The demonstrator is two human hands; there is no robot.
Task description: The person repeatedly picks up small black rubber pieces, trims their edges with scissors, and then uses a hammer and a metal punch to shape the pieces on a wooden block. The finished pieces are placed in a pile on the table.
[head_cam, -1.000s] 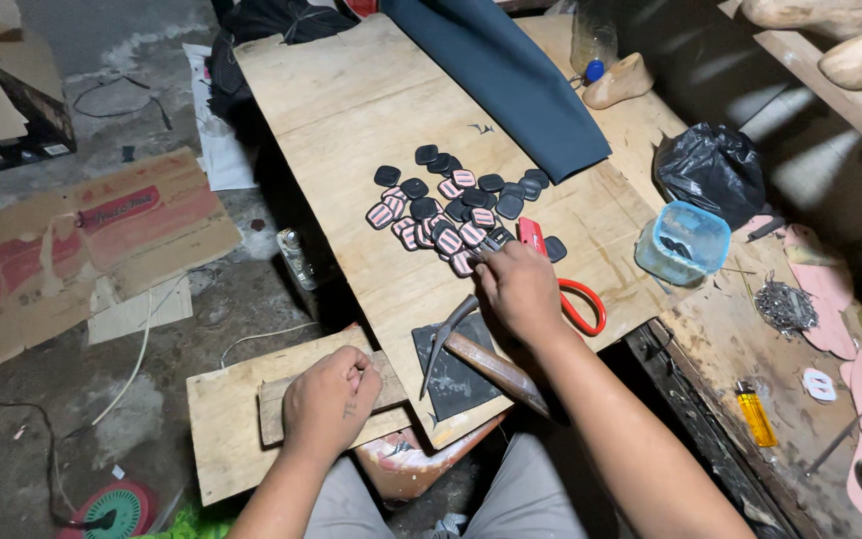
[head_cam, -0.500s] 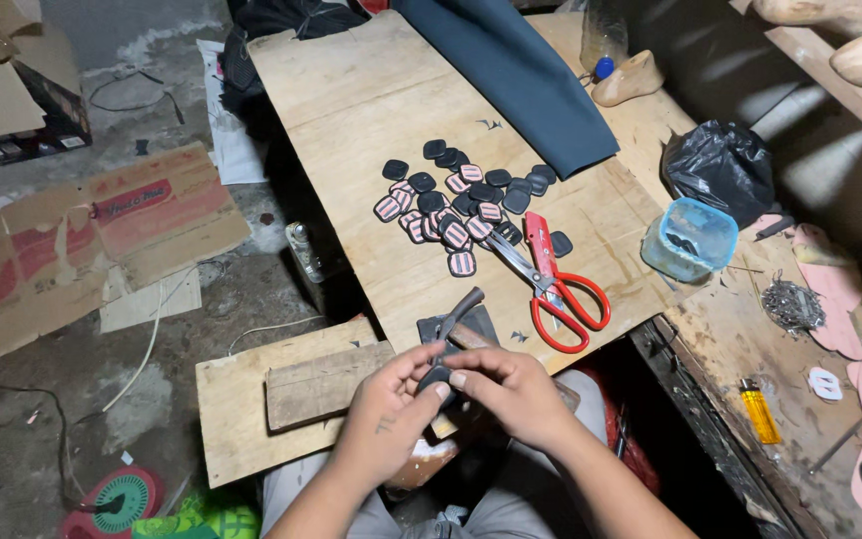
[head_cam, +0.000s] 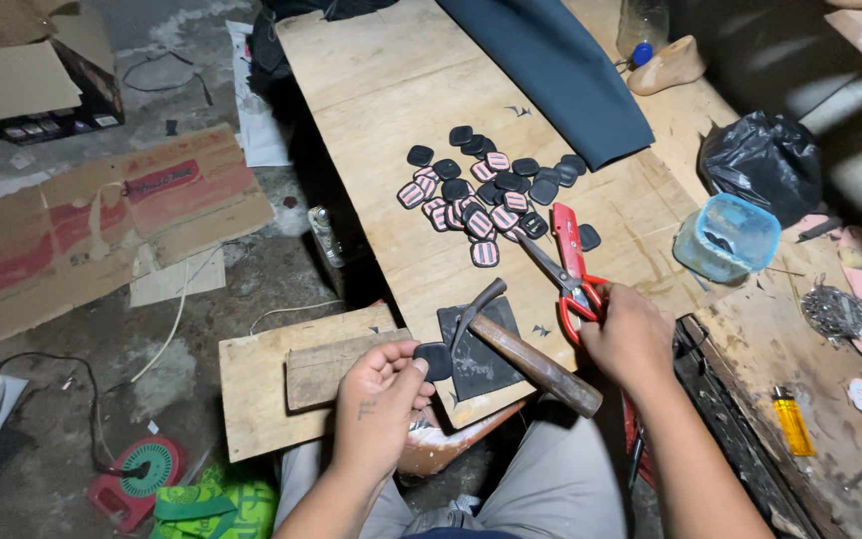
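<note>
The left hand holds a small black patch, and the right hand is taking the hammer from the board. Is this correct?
Not quite. In the head view the right hand grips the red-handled scissors, not the hammer, which lies untouched on the board. The left hand does hold a small black patch.

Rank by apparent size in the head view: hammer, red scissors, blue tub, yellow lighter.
1. hammer
2. red scissors, close behind the hammer
3. blue tub
4. yellow lighter
</note>
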